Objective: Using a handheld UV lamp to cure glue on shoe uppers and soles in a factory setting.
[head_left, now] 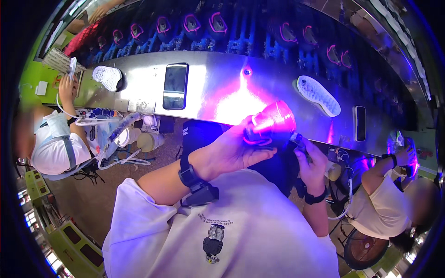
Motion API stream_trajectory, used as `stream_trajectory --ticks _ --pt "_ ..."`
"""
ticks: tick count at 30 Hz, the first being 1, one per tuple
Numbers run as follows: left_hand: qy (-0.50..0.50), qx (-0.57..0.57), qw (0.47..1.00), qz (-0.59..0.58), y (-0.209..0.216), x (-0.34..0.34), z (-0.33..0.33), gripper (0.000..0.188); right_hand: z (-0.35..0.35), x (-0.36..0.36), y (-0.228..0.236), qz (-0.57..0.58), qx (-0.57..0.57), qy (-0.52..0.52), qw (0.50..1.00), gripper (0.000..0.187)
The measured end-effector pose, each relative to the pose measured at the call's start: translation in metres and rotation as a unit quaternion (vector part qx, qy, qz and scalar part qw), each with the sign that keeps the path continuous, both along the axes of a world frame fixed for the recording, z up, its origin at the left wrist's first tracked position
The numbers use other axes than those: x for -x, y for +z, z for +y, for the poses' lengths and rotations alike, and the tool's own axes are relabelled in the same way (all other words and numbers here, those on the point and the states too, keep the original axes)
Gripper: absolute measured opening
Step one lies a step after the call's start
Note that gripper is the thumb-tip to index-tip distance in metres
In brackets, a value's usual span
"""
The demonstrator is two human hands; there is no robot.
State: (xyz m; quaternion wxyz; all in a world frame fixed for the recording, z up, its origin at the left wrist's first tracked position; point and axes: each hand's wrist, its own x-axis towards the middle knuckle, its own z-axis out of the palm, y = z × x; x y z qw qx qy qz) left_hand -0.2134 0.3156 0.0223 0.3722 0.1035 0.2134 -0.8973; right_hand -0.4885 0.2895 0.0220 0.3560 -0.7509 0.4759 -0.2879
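Shoe piece [273,121], washed over with strong pink light, is held up in front of the person's chest, by the near edge of the table [143,76]. It sits inside the left grip [227,150], which is closed around it: the palm supports it from the left, the thumb stretches below, and the other fingers are mostly hidden behind. Just beside its right end, the right grip [311,164] pinches a small tool [297,138], whose kind I cannot tell; whether it touches the shoe piece is also not clear. Probably the left hand keeps the piece raised and tilted so that its side stays well lit and easy for the right hand to reach. Beyond, on the metal table, a dark phone [175,85] lies to the left and a second phone [359,123] to the right, perhaps put aside from the working hands. A left white sole [106,77] and a right white sole [318,96] lie near them. Farthest, dark pieces with pink outlines [191,23] stand in a row above blue supports [241,44], seemingly spaced to keep them separate.
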Motion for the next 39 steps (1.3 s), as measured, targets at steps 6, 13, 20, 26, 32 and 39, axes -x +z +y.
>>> stream_trajectory --ticks 6,13,20,26,32,39 --pt "0.079 0.239 0.903 -0.349 0.015 -0.009 -0.029 0.051 -0.033 -0.001 0.022 0.009 -0.041 -0.027 0.999 0.044" --pt "0.078 0.406 0.767 -0.490 0.040 -0.012 -0.024 0.089 -0.043 -0.008 0.070 -0.041 -0.026 -0.033 0.998 0.043" --pt "0.083 0.436 0.751 -0.489 0.041 -0.019 -0.007 0.094 -0.042 -0.033 0.089 -0.050 -0.010 0.009 0.999 0.041" --pt "0.082 0.406 0.775 -0.476 0.025 -0.025 0.004 0.088 -0.031 -0.028 0.066 -0.041 0.023 0.032 0.998 0.040" --pt "0.078 0.361 0.801 -0.472 0.020 -0.024 0.012 0.077 -0.023 -0.033 0.074 -0.007 0.010 0.036 0.999 0.041" --pt "0.093 0.269 0.893 -0.348 0.009 -0.023 0.004 0.060 0.010 -0.015 0.051 -0.041 -0.095 0.093 0.990 0.041"
